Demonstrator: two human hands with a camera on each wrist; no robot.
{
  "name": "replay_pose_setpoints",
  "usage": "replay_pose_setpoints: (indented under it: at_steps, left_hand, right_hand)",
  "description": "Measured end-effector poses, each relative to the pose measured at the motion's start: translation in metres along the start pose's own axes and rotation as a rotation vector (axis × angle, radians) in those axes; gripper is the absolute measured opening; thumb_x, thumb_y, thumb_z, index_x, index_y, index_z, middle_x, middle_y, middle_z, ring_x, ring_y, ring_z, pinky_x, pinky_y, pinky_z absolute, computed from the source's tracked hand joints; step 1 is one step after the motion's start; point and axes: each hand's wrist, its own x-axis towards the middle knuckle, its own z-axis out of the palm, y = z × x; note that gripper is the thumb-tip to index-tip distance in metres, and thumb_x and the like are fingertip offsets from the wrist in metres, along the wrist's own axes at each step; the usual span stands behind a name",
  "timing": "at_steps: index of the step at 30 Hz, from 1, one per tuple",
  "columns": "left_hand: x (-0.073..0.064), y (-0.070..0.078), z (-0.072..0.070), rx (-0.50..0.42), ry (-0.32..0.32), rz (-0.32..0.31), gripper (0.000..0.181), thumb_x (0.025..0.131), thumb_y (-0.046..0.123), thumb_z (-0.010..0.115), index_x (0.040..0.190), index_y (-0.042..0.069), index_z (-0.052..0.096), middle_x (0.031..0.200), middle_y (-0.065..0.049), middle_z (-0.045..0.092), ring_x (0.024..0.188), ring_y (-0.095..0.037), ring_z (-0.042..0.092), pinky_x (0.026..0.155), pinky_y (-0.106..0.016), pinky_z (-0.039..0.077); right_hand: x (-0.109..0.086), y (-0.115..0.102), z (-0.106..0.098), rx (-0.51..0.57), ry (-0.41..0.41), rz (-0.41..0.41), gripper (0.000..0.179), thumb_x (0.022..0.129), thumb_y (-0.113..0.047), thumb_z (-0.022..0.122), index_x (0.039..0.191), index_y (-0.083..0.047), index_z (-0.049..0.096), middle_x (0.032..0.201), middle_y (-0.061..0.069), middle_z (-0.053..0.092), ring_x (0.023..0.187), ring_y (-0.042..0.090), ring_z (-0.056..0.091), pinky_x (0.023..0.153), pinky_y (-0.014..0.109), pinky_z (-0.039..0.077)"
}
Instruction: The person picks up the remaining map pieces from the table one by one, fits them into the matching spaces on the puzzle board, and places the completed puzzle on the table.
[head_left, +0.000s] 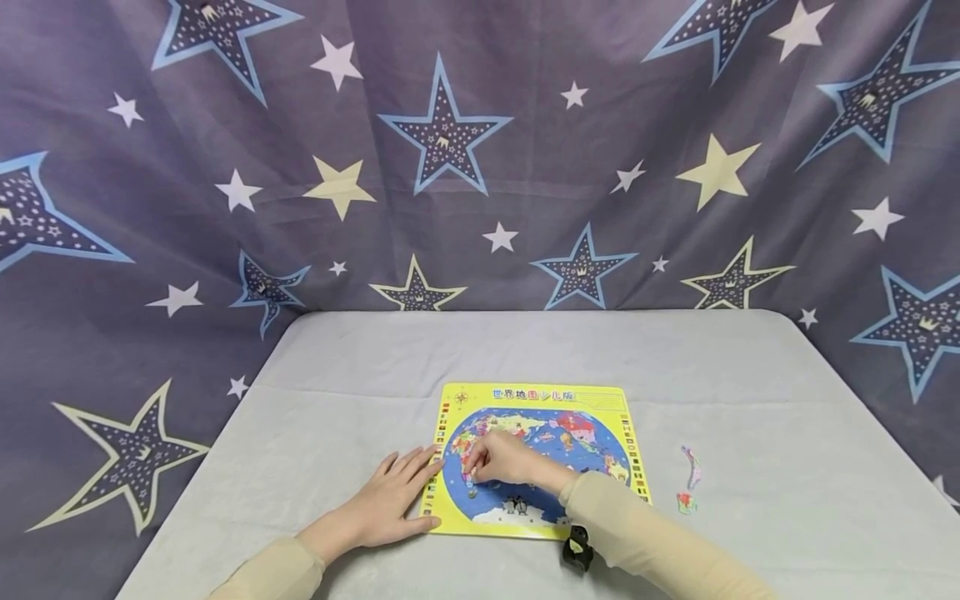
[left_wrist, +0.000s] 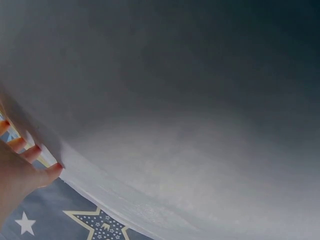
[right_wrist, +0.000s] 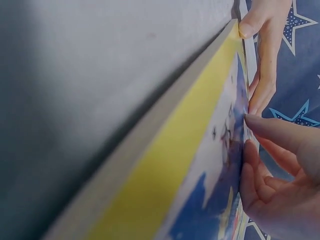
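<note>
A yellow-bordered world map puzzle board (head_left: 540, 531) with a blue oval map lies on the table. My left hand (head_left: 393, 502) rests with fingers spread on its left edge. Over the map's left part, my right hand (head_left: 501, 458) has curled fingers and pinches a small pinkish puzzle piece (head_left: 467, 479) against the board; the fingertips mostly cover it. In the right wrist view, the thumb and fingers of that hand (right_wrist: 280, 175) meet the board's surface. The left wrist view catches only part of the left hand (left_wrist: 22, 167) at its edge.
Right of the board lie two loose pieces, a long purple-pink one (head_left: 692, 468) and a small red-green one (head_left: 686, 502). A small black object (head_left: 577, 550) sits by the board's front edge, beside the right sleeve. A star-patterned curtain (head_left: 480, 167) hangs behind the grey-covered table (head_left: 360, 358).
</note>
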Motion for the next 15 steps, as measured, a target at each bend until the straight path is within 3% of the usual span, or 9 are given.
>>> replay_pose_setpoints:
  at_steps: [15]
  left_hand:
    - [-0.0002, -0.0006, 0.0013, 0.009, 0.009, 0.008, 0.075, 0.084, 0.062, 0.036, 0.139, 0.012, 0.029, 0.145, -0.006, 0.022, 0.130, -0.029, 0.022, 0.100, -0.053, 0.017]
  right_hand:
    - [0.0023, -0.0014, 0.0015, -0.050, -0.014, 0.028, 0.005, 0.072, 0.002, 0.067, 0.074, -0.002, 0.069, 0.061, -0.003, 0.058, 0.051, 0.001, 0.045, 0.048, 0.015, 0.038]
